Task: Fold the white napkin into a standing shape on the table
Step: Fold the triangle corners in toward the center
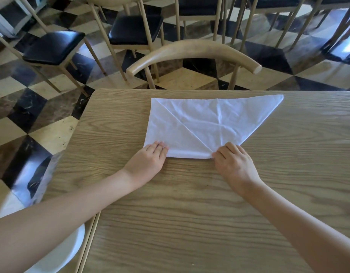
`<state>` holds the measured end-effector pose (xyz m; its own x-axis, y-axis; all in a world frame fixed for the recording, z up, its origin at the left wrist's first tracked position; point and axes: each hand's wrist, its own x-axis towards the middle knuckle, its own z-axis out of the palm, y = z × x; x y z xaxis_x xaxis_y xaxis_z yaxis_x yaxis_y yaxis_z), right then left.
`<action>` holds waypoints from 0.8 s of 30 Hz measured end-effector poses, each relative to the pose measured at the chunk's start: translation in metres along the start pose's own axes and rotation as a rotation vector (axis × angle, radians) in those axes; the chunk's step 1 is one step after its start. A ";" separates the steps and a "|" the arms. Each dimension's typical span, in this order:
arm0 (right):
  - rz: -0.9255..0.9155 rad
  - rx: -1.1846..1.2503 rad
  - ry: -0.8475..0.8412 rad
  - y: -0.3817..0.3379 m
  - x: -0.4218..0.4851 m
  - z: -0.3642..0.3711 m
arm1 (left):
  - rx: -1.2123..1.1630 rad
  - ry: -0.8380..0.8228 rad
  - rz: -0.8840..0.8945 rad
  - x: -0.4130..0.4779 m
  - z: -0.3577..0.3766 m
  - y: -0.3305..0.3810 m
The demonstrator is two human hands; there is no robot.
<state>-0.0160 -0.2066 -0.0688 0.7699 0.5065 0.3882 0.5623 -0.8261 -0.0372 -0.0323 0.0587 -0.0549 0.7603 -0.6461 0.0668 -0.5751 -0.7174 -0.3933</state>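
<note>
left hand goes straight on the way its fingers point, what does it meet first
The white napkin: fingertips of the left hand rest on its near left corner, so it would likely slide further onto the folded flap.

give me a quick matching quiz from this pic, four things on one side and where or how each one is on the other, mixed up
1 left hand
2 right hand
3 white napkin
4 chair back

a curved, past the far edge of the table
b lying flat, partly folded
c fingers straight on the napkin's near left corner
d fingers curled at the napkin's near tip

Pairs: 1-c, 2-d, 3-b, 4-a
</note>
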 end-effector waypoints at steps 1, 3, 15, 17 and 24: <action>-0.015 0.009 0.016 0.001 0.001 -0.001 | -0.011 -0.010 -0.010 -0.001 -0.002 0.000; -0.066 0.006 0.039 -0.002 -0.002 -0.002 | -0.016 -0.019 -0.022 -0.006 -0.007 0.002; -0.163 0.220 -0.064 -0.076 -0.082 -0.035 | -0.077 -0.089 -0.221 -0.077 -0.054 0.059; -0.178 0.226 -0.108 -0.090 -0.092 -0.040 | -0.110 -0.186 -0.262 -0.085 -0.061 0.066; -0.109 0.287 -0.212 -0.077 -0.098 -0.041 | -0.325 -0.240 -0.404 -0.078 -0.075 0.119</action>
<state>-0.1474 -0.2025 -0.0662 0.7294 0.6523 0.2063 0.6830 -0.6769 -0.2744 -0.1824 0.0037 -0.0385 0.9646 -0.2538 -0.0715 -0.2589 -0.9630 -0.0750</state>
